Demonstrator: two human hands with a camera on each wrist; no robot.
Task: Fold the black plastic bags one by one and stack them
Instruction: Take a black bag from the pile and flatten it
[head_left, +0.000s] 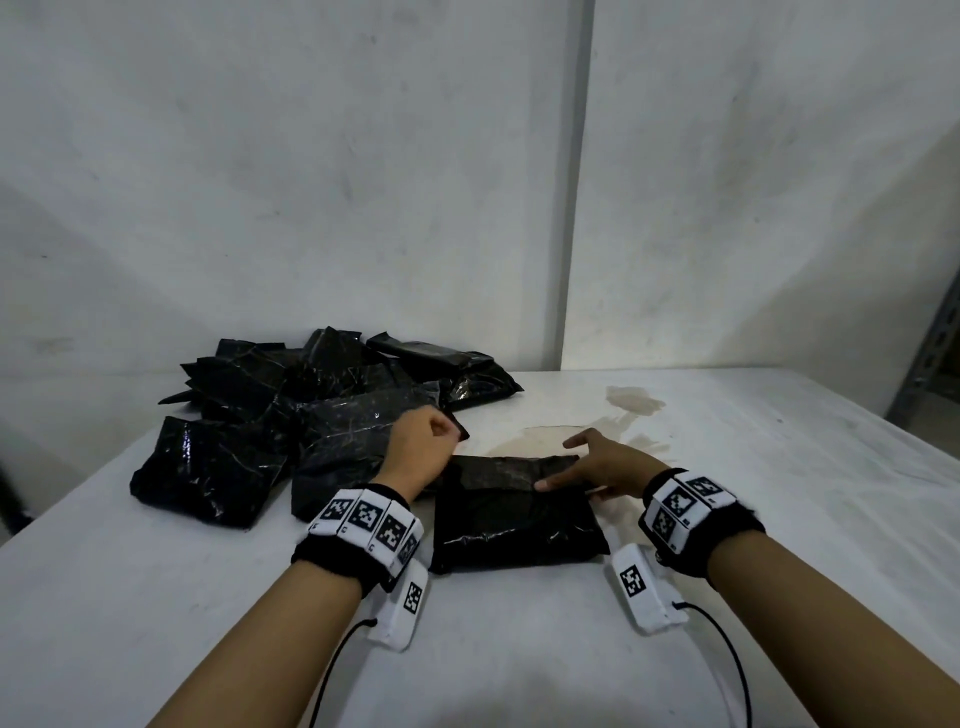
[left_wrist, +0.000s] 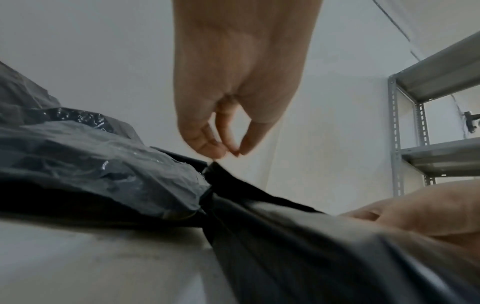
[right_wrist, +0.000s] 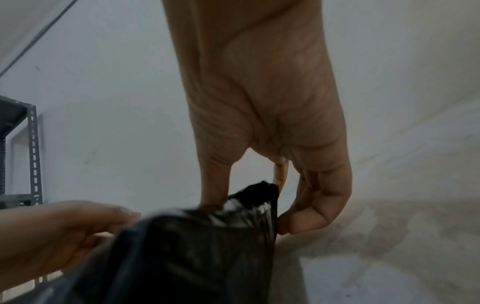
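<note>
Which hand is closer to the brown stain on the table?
Right. The right hand rests on the bag being folded, right beside the stain. The left hand sits farther over, by the pile of black bags.

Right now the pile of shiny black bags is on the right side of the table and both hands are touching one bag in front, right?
Not quite. The pile of black bags sits on the left side of the table, as the head view shows. The rest holds: the left hand and the right hand both touch the bag in front.
</note>
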